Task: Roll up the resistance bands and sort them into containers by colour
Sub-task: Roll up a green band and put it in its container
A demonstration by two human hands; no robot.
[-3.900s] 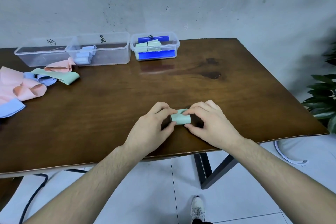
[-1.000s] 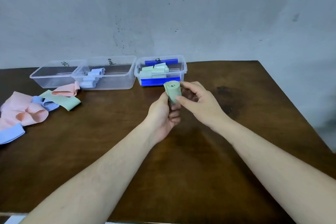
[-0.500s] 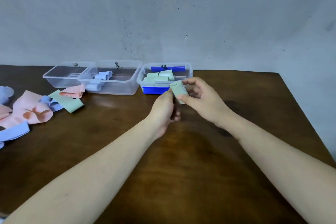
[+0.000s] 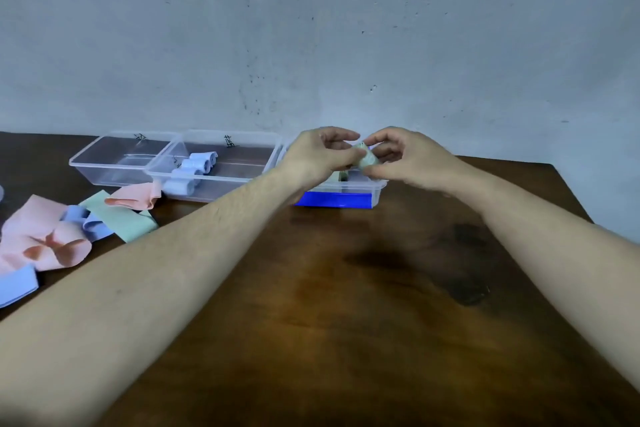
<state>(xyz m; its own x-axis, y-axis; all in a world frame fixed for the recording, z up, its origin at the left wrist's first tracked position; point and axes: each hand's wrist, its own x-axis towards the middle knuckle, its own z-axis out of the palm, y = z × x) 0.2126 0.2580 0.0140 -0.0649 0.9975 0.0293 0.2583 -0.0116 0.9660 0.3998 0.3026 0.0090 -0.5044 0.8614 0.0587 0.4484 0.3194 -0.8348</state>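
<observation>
A rolled green band is pinched between my left hand and my right hand, held just above the right container with the blue bottom. My hands hide most of that container's contents. The middle clear container holds several rolled light-blue bands. The left clear container looks empty. Loose pink bands, light-blue bands and a flat green band lie in a heap at the table's left.
The dark wooden table stands against a grey wall. Its right edge runs down from the far right corner. All three containers sit in a row along the back edge.
Both hands have carried the green roll forward from mid-table to over the right container. My view has tilted up and closer to the containers.
</observation>
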